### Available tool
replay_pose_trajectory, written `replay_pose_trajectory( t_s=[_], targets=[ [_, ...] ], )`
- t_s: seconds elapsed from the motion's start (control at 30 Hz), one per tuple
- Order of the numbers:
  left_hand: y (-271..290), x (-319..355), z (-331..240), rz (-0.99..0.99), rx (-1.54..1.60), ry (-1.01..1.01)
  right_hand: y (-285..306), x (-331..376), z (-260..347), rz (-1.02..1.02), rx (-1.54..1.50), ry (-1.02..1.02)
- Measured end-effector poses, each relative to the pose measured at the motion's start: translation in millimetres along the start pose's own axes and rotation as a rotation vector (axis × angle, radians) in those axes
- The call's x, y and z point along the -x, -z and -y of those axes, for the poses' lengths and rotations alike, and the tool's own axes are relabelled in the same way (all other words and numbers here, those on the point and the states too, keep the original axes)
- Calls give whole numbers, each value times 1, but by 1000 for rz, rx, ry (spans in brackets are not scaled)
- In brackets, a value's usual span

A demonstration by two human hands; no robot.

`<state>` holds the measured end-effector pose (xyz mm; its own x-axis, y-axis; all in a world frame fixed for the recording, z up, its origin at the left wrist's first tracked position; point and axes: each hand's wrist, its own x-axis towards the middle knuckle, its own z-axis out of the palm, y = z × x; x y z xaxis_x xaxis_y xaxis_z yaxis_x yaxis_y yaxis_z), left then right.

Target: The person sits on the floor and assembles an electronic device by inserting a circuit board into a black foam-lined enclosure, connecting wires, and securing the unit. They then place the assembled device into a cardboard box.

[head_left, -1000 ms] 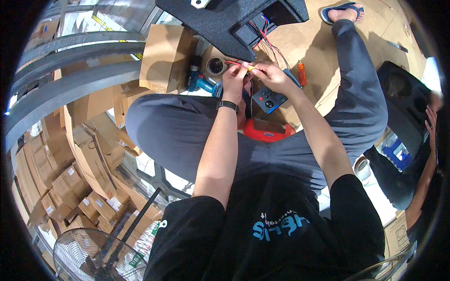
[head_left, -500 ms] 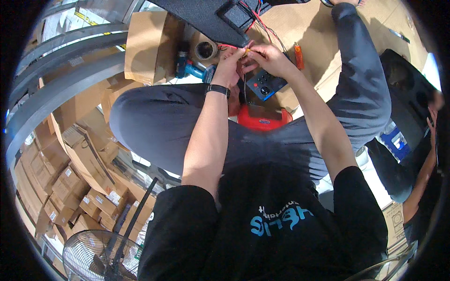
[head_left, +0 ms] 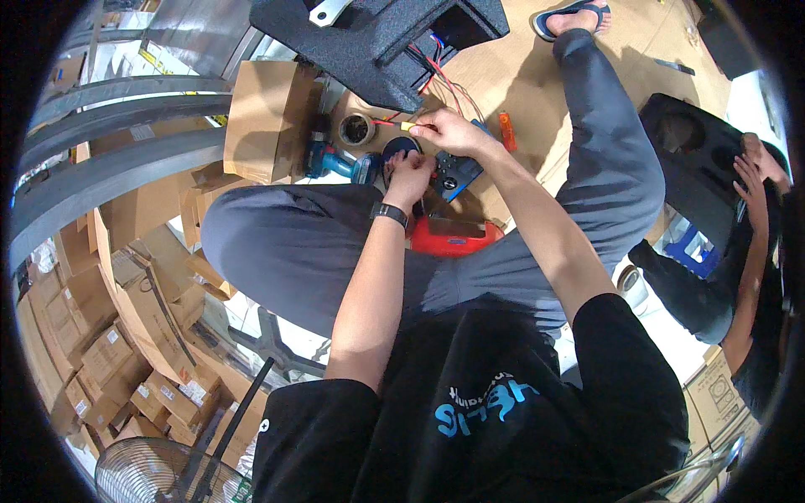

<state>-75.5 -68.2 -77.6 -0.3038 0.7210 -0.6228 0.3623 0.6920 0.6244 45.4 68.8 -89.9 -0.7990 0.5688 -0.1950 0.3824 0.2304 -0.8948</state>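
My right hand [head_left: 453, 132] pinches a small yellow connector [head_left: 408, 126] on a red wire, just below a black textured cabinet [head_left: 335, 50]. Red and dark wires [head_left: 440, 71] come out of an opening in that cabinet. My left hand [head_left: 411, 178] is lower down with its fingers curled, beside a dark rounded thing [head_left: 401, 148]; what it grips, if anything, is hidden. Close to both hands lies a blue and black box with knobs [head_left: 457, 174]. A red open-topped container [head_left: 453, 241] sits between my legs.
Left of my hands are a teal cordless drill [head_left: 335, 163], a roll [head_left: 356, 128] and a cardboard box [head_left: 260, 121]. An orange tool [head_left: 506, 132] lies to the right. Another person's hands [head_left: 755, 172] rest at a black cabinet [head_left: 692, 142]. A fan [head_left: 159, 474] stands lower left.
My hands were together at the yellow connector; my left hand has moved away from it, down toward me. The view has shifted, showing more of the black cabinet.
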Motion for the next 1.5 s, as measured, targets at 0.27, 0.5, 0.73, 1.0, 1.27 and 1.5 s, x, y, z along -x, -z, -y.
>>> replay_pose_trajectory(
  t_s=[0.27,0.5,0.73,1.0,1.27,1.5],
  targets=[
    [-17,-21,56,168,166,41,20,16,16,-7,218,64],
    [-25,-33,70,-18,204,-137,73,89,-2,-369,513,37],
    [-8,3,21,-54,370,17,54,126,-4,-257,19,-548],
    [-9,2,23,-37,409,45,34,133,-16,-356,164,-509],
    [-13,-7,34,-116,371,17,-23,143,66,-232,419,-632],
    [9,7,8,202,496,180,-30,125,95,-142,653,-746]
  ],
)
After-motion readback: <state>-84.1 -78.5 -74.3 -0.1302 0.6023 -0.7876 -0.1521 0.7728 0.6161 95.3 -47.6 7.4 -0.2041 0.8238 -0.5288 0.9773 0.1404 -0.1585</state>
